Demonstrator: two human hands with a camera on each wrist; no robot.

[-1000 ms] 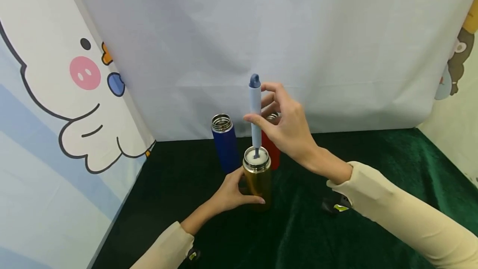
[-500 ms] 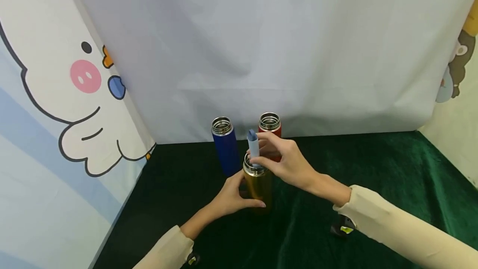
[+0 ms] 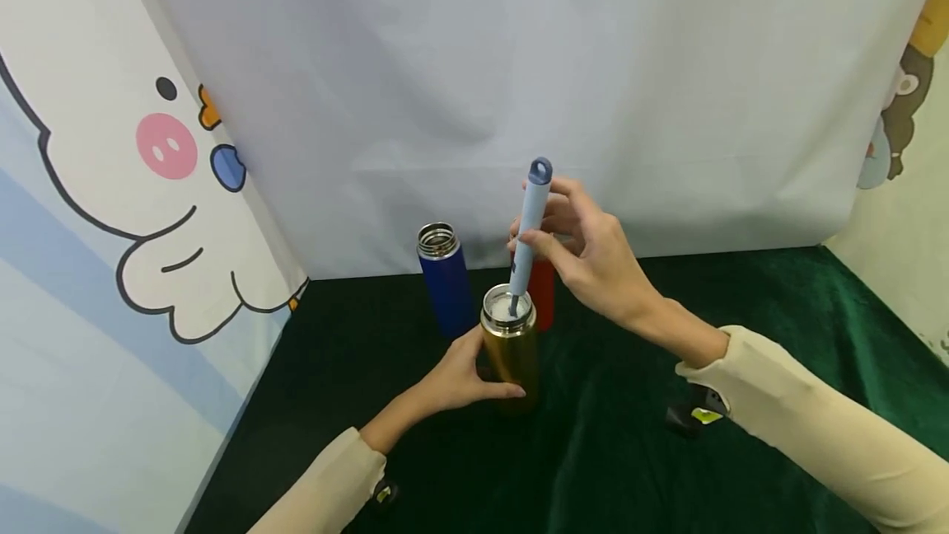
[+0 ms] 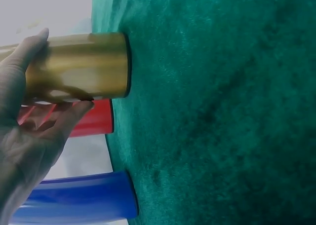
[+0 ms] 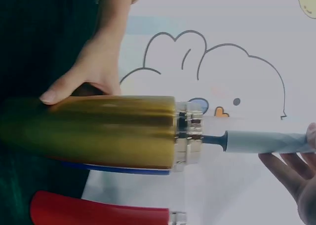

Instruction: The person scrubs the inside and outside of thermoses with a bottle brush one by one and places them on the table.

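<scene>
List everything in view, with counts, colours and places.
gold bottle: one, gold, front
blue bottle: one, blue, behind left
red bottle: one, red, behind right
handled tool: one, light blue, stem in gold bottle
white mass: one, white, inside gold bottle
cloth: one, green, under bottles
backdrop: one, grey, rear
cartoon sheets: two, pale, both sides
sleeves: two, cream, lower half
wrist devices: two, black, below sleeves
left hand: one, gripping gold bottle
right hand: one, pinching tool's handle

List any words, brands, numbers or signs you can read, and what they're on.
None can be read.
Pale blue handle: a small dark mark, too small to make out.
Gold bottle, blue bottle, red bottle: no lettering on the sides shown.
Printed backdrop: cartoon drawings, no readable text.
</scene>
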